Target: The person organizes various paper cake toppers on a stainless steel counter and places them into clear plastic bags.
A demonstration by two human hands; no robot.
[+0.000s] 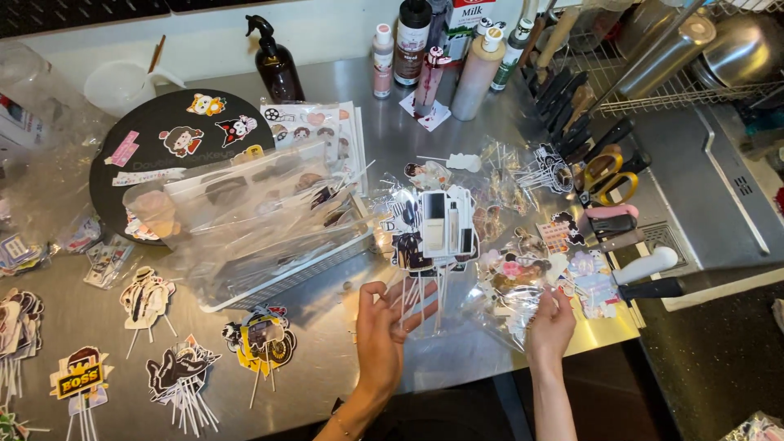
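My left hand (384, 327) grips the white sticks of a fanned bundle of printed cake toppers (433, 233) wrapped in clear film, just above the steel counter (457, 355). My right hand (551, 322) holds a clear plastic bag (514, 282) stuffed with pink and cartoon toppers, right of that bundle. The two hands are about a hand's width apart near the counter's front edge.
A clear plastic bin (245, 216) of toppers sits left of my hands, beside a black round board (175, 143) with stickers. Loose toppers (180, 371) lie at front left. Bottles (425, 53) stand at the back; knives and scissors (608, 175) lie right, near a sink (710, 180).
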